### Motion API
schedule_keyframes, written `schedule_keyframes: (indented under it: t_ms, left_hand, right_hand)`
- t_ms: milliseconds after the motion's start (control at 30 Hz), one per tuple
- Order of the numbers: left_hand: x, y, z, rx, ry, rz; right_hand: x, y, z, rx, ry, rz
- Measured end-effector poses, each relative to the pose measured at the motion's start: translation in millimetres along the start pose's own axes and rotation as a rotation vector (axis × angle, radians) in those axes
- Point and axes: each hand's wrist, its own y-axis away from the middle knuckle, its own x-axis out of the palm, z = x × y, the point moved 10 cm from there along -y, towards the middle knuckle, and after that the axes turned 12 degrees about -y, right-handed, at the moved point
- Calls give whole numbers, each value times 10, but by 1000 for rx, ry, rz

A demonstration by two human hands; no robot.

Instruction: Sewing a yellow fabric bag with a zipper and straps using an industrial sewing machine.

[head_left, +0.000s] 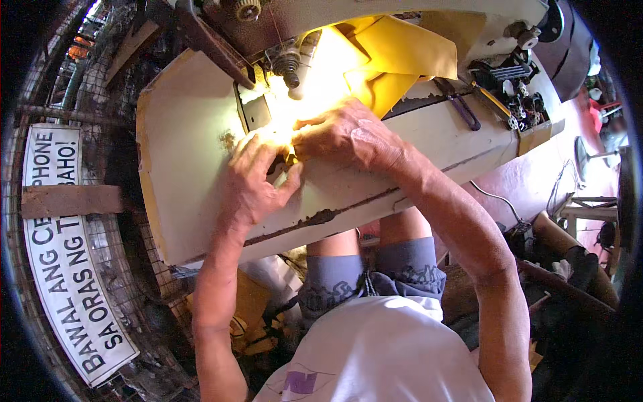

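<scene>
From my end, I have both bare hands meeting under the bright lamp of a beige-grey sewing machine (385, 8), which stands along the far edge of a worn white tabletop (184, 161). The left hand (254, 177) has its thumb a little apart from its bent fingers; the right hand (351, 137) reaches in with its fingers drawn narrow. Between their fingertips I see a small yellow scrap-like piece (291, 158), nearer the tabletop's far edge than its left corner. Glare washes out the contact, so I cannot tell which hand grips it. A large, folded sheet of smooth yellow material (402, 57) lies beyond the right hand, beneath the machine's arm. Toward the tabletop's right end I have a dark-handled hand tool (463, 112), a slim yellow-handled tool (494, 100) and, near the corner, a cluster of small metal parts (529, 107).
</scene>
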Motion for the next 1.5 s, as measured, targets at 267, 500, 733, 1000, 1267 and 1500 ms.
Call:
schedule_keyframes:
  t_ms: [267,500,733,1000,1267,1500]
  left_hand:
    - [0,14,-5,-21,-3,-58]
    - [-10,20,-112,88,-64,-78]
    - [-68,-2,-156,121,-79,-82]
    - [-42,11,-176,130,-93,-67]
    - [-35,80,-232,130,-82,47]
    - [-1,128,-174,52,-37,96]
  right_hand:
    - [-76,-28,162,13,37,5]
    - [-88,200,569,129,220,-10]
    - [-95,162,593,89,202,14]
    - [-111,169,611,84,208,-3]
    - [-100,190,590,78,219,71]
    - [-78,193,563,93,159,135]
